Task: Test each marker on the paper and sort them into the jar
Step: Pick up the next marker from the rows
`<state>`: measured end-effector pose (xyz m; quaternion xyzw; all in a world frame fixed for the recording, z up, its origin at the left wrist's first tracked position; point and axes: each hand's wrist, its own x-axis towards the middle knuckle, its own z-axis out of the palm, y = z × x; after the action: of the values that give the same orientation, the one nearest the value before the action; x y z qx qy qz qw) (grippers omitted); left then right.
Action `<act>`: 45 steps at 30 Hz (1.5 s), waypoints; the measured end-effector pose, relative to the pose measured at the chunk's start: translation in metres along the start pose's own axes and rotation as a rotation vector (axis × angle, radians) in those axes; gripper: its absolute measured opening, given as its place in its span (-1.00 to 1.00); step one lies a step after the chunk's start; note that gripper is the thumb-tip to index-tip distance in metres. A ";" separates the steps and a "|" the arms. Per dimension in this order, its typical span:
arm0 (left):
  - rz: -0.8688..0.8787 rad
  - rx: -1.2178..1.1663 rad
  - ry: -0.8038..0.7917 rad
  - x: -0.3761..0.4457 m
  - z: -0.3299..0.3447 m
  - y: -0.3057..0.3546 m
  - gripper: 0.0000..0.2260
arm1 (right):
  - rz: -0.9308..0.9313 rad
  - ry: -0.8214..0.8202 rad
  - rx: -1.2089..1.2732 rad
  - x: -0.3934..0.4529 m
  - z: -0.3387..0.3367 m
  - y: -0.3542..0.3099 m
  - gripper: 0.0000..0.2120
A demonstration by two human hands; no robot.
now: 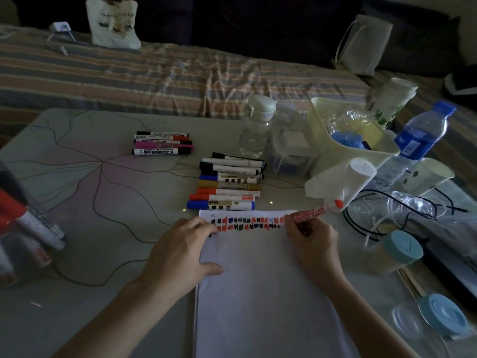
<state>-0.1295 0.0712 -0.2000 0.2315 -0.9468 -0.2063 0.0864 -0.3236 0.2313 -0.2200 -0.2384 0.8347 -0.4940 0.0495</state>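
Note:
A white sheet of paper (263, 280) lies on the table in front of me, with two rows of red, black and blue test marks along its top edge. My left hand (180, 249) lies flat on the paper's left edge, fingers spread. My right hand (309, 241) grips a red marker (313, 211), its tip down at the right end of the marks and its cap end pointing up and to the right. A row of several capped markers (229, 184) lies just beyond the paper. A smaller group of markers (162, 143) lies farther left. At the far left edge a clear jar (23, 228) holds several markers.
At the right stand a cream bin (351, 140), water bottles (418, 140), paper cups (433, 177), blue-lidded jars (397, 249) and tangled black and white cables (382, 215). A clear bottle (255, 125) stands behind the marker row. A striped bed with bags lies beyond the table.

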 end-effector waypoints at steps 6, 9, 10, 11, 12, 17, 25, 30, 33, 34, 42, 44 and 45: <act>-0.008 0.020 -0.016 -0.001 -0.003 0.001 -0.36 | -0.006 0.020 0.035 0.000 -0.002 0.000 -0.84; -0.013 0.022 -0.022 0.000 -0.004 0.003 -0.35 | -0.006 0.009 0.023 0.000 0.000 0.000 -0.85; -0.014 0.025 -0.022 0.000 -0.003 0.003 -0.35 | -0.001 0.018 0.009 0.000 0.001 0.001 -0.83; -0.016 0.025 -0.022 0.000 -0.003 0.003 -0.36 | 0.001 0.025 -0.003 0.001 0.001 0.001 -0.82; -0.016 0.024 -0.023 0.000 -0.003 0.003 -0.36 | 0.003 0.027 -0.011 0.001 0.001 0.002 -0.80; -0.007 0.001 -0.006 -0.001 -0.001 0.003 -0.45 | 0.019 0.035 0.018 0.001 0.000 0.000 -0.80; 0.022 -0.057 0.112 0.002 0.000 -0.004 -0.76 | 0.063 0.067 0.054 0.003 0.000 -0.005 -0.81; -0.083 -0.207 0.237 -0.002 -0.017 -0.002 -0.89 | 0.227 -0.018 0.184 0.010 -0.011 -0.032 -0.79; -0.149 -0.464 0.295 -0.007 -0.031 0.004 -0.91 | 0.178 -0.050 0.243 0.002 -0.018 -0.066 -0.86; -0.157 -0.551 0.310 -0.009 -0.036 0.007 -0.92 | 0.165 -0.071 0.269 -0.005 -0.019 -0.078 -0.86; -0.578 -1.502 0.297 -0.027 -0.059 -0.004 -0.85 | 0.320 -0.262 0.606 -0.088 0.007 -0.131 -0.69; -0.639 -1.607 0.283 -0.032 -0.062 -0.012 -0.86 | 0.324 -0.241 0.590 -0.095 0.013 -0.134 -0.73; -0.653 -1.624 0.274 -0.034 -0.063 -0.015 -0.86 | 0.308 -0.229 0.585 -0.097 0.015 -0.136 -0.74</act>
<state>-0.0770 0.0530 -0.1519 0.3798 -0.3760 -0.7997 0.2735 -0.1854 0.2083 -0.1269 -0.1390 0.6730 -0.6691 0.2831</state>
